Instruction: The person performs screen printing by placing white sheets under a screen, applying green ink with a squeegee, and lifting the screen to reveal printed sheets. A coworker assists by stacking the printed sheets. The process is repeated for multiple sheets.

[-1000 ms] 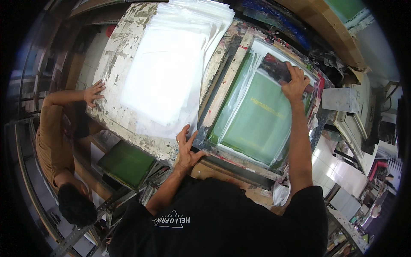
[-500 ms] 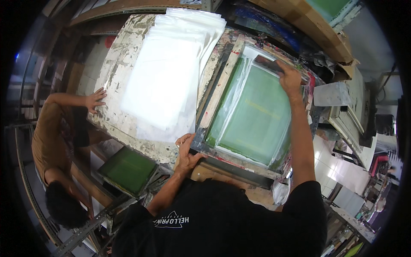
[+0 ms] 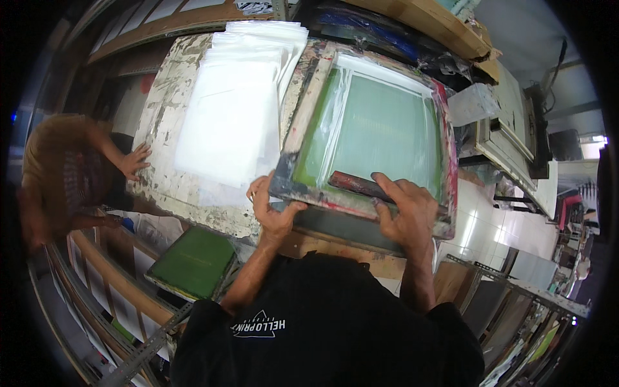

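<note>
At the left, the co-worker in a brown shirt (image 3: 55, 151) keeps a spread hand (image 3: 133, 161) on the edge of the paint-mottled whitish board (image 3: 161, 106), the torso now higher in view than half a second ago. Below that board lies a dark green rectangular screen (image 3: 192, 261) with a faint, unreadable mark. A fanned stack of white translucent sheets (image 3: 225, 129) covers the board's middle. The left hand (image 3: 274, 209) stays at the near left corner of the worn, paint-stained frame (image 3: 308, 116), thumb and fingers apart around it; whether it grips, I cannot tell. Below, the black shirt (image 3: 322, 322) bears a small white print of upside-down lettering and a triangular outline.

The green mesh (image 3: 387, 129) inside the frame has pale, streaky film and white bands along its left and far sides; its yellowish lettering, clearer a second ago, is now faint. The dark red-and-black bar-shaped squeegee (image 3: 354, 184), earlier at the far end, now lies across the near end, clasped by the right hand (image 3: 409, 209) between thumb and fingers.
</note>
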`<move>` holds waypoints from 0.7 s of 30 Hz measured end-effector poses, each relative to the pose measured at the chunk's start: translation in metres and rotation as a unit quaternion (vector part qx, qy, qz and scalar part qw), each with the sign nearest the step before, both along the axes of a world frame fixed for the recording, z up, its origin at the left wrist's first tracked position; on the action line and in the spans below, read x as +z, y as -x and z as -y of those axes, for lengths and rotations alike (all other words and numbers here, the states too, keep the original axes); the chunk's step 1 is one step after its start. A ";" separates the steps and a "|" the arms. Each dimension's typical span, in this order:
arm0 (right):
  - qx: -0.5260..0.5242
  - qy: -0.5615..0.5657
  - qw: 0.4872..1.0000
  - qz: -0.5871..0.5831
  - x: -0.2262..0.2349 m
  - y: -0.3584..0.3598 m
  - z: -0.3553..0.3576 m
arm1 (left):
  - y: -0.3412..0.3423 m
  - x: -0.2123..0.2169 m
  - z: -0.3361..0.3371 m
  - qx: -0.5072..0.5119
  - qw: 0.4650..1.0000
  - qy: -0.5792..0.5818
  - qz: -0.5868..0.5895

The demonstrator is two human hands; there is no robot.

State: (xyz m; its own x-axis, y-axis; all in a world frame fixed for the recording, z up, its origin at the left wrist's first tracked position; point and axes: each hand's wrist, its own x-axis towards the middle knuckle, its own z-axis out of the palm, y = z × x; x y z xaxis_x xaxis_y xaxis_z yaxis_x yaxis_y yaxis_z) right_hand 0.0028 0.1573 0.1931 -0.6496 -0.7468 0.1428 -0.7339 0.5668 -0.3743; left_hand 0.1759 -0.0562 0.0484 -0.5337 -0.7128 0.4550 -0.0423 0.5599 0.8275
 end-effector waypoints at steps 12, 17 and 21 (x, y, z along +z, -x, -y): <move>-0.005 0.126 0.988 -0.090 0.152 0.126 0.044 | 0.179 0.070 0.072 -0.011 0.967 -0.084 -0.239; 0.034 0.202 0.969 -0.141 0.173 0.139 0.080 | 0.255 -0.027 0.116 -0.026 0.995 -0.096 0.022; 0.100 0.214 0.970 -0.050 0.187 0.160 0.072 | 0.307 -0.101 0.111 -0.057 0.986 0.009 0.157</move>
